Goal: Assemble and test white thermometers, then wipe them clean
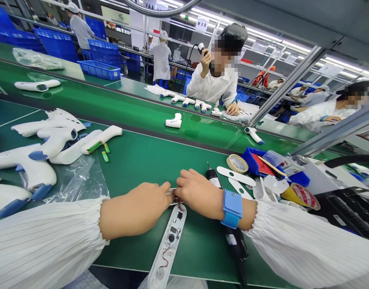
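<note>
My left hand and my right hand meet at the near edge of the green bench, both with fingers closed on the top end of an open white thermometer shell. The shell lies flat and shows its circuit board and thin red wires. A blue wrist strap is on my right wrist. A black electric screwdriver lies under my right forearm, its tip pointing away.
A pile of white thermometer guns lies on plastic film at the left, with green batteries beside it. Tape rolls, a blue parts bin and white cover plates sit at the right. A person in white sits across the conveyor.
</note>
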`<state>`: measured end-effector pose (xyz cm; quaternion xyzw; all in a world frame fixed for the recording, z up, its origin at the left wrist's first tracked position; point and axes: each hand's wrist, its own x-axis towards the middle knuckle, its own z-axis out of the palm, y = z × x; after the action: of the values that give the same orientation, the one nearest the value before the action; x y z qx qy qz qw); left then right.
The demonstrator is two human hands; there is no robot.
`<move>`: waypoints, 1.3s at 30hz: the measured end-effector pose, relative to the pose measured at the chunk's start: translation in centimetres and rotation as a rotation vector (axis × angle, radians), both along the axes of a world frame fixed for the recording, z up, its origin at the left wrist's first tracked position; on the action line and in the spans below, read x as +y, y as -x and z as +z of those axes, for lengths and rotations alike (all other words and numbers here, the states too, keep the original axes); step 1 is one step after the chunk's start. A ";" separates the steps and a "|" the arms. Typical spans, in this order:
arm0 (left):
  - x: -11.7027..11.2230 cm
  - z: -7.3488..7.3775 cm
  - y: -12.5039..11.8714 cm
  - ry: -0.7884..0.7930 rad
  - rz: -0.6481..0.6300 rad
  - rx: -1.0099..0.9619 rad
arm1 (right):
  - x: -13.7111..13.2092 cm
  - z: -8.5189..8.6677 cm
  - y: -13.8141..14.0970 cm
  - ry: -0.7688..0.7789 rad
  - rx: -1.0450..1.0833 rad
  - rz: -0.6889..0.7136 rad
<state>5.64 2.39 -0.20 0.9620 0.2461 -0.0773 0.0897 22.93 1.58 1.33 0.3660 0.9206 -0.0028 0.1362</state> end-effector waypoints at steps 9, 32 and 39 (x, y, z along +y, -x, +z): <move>0.4 0.6 -0.1 0.012 0.003 0.009 | 0.9 0.6 0.5 0.136 -0.069 0.019; 0.6 1.8 -1.1 0.054 0.018 0.023 | 0.2 -0.1 -0.5 0.088 0.061 -0.250; 0.3 2.1 -1.1 0.043 0.048 0.029 | -0.4 1.8 -1.8 0.091 0.132 -0.258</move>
<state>6.69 2.71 1.87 0.9524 0.2690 -0.0944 0.1085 24.76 1.20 3.10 0.4739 0.8717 -0.0860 0.0902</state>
